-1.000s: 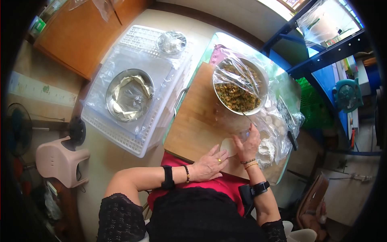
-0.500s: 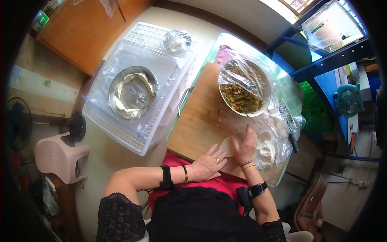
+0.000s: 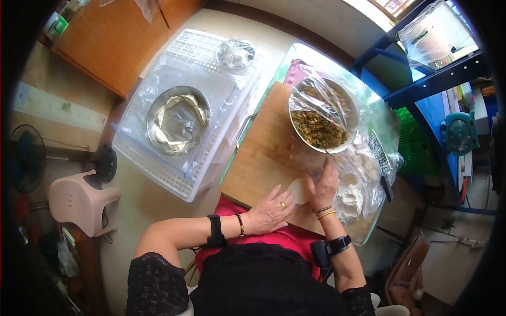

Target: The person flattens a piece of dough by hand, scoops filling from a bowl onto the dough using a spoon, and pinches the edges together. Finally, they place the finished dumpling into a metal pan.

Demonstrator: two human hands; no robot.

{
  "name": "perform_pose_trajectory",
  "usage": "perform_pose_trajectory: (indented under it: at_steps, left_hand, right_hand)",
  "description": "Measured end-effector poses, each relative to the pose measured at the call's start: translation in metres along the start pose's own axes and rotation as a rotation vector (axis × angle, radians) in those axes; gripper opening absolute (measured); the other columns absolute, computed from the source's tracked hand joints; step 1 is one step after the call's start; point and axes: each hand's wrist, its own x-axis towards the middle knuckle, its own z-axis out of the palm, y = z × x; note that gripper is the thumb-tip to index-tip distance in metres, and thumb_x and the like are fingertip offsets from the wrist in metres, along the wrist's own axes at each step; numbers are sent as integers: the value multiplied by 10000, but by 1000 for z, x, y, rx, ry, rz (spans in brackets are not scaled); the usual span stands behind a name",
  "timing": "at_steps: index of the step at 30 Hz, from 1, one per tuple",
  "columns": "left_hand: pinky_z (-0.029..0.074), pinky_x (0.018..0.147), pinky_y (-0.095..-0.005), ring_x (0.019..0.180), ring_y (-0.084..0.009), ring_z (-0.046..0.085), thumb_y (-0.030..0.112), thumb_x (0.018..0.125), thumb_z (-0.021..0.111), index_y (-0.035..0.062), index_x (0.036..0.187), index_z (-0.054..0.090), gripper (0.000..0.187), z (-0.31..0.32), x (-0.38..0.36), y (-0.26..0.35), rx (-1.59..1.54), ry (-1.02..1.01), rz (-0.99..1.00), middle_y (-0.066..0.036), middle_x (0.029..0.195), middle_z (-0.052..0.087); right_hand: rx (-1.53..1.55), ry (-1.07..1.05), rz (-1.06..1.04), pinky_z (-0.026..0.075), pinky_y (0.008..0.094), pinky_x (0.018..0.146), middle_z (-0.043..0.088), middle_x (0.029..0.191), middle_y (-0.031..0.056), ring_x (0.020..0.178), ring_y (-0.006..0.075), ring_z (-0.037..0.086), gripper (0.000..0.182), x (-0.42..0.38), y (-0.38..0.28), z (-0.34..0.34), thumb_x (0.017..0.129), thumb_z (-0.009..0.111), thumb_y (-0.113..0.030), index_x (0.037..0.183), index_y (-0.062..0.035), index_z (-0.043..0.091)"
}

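She is sitting at the near edge of the wooden board (image 3: 263,152), both hands working a pale round of dough (image 3: 298,190) lying flat near that edge. The left hand (image 3: 269,211) is resting with fingers spread loosely, fingertips touching the round's left rim. The right hand (image 3: 322,185) is pressing on its right side, fingers fairly close together. The bowl of filling (image 3: 321,117) is crowding the far right corner; bare board is lying open to the left.
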Motion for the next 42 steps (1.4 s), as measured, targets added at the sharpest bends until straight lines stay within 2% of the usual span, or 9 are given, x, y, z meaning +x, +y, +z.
perform_pose_trajectory:
  at_steps: [5, 11, 18, 21, 25, 26, 33, 37, 42]
  left_hand:
    - [243, 1139, -538, 1366, -380, 328, 368, 807, 698, -31, 1300, 480, 670, -8, 14, 2, -86, -19, -235, -238, 1390, 404]
    - [253, 1135, -531, 1370, -389, 323, 377, 821, 679, -36, 1286, 487, 650, 9, 32, 6, -88, -27, 28, -254, 1406, 392]
    - [239, 1139, -540, 1367, -371, 340, 390, 848, 648, -22, 1264, 514, 600, -8, 26, 14, -120, -319, 47, -236, 1382, 426]
    - [242, 1135, -547, 1341, -360, 371, 385, 850, 647, -24, 1246, 521, 583, 2, 20, 12, -98, -154, 78, -224, 1345, 455]
    - [241, 1136, -549, 1303, -366, 395, 398, 834, 661, -32, 1246, 519, 612, 3, 24, 13, -85, -63, 68, -222, 1299, 475]
    - [239, 1137, -550, 1294, -369, 398, 405, 829, 665, -34, 1248, 518, 624, 3, 24, 14, -99, -57, 33, -222, 1288, 479]
    - [223, 1143, -547, 1307, -370, 386, 410, 823, 667, -49, 1244, 515, 642, -5, 19, 13, -65, -112, 22, -227, 1283, 481]
    - [218, 1145, -543, 1298, -364, 390, 405, 813, 674, -35, 1233, 526, 626, 0, 16, 9, -46, -52, 31, -219, 1267, 488]
    - [215, 1146, -542, 1284, -351, 402, 391, 803, 686, -22, 1227, 535, 611, -3, 16, 11, -67, 10, -49, -205, 1246, 497]
  right_hand:
    - [278, 62, 133, 443, 430, 905, 545, 1155, 203, 1028, 370, 540, 738, -2, 14, -19, 791, 699, -128, 1434, -2, 360]
    - [272, 21, 39, 431, 426, 940, 519, 1270, 221, 1136, 377, 521, 720, -30, 16, -53, 786, 680, -60, 1435, -10, 371]
    - [-53, -74, -154, 361, 470, 956, 491, 1322, 215, 1203, 363, 485, 721, -61, -7, -17, 828, 674, -267, 1435, -23, 370]
    - [-118, -11, -73, 364, 476, 951, 504, 1300, 202, 1184, 366, 491, 765, -36, 4, -17, 815, 692, -334, 1432, -24, 365]
    - [69, 41, 72, 425, 425, 902, 549, 1207, 209, 1021, 338, 557, 736, -12, 29, -18, 784, 739, -227, 1393, 7, 398]
    - [134, 13, 91, 400, 448, 933, 533, 1256, 215, 1150, 366, 518, 741, -13, 30, -22, 801, 723, -200, 1425, -11, 371]
    - [-46, -108, -247, 379, 459, 959, 516, 1286, 213, 1177, 373, 500, 718, -46, -18, -24, 841, 668, -229, 1449, -21, 347]
    - [-125, -13, -81, 363, 477, 957, 519, 1269, 197, 1161, 368, 492, 720, -24, 1, -7, 807, 698, -298, 1397, -20, 394]
    - [180, 21, -46, 432, 449, 908, 547, 1186, 253, 1082, 395, 530, 690, -4, 14, -16, 761, 727, -139, 1360, 18, 423]
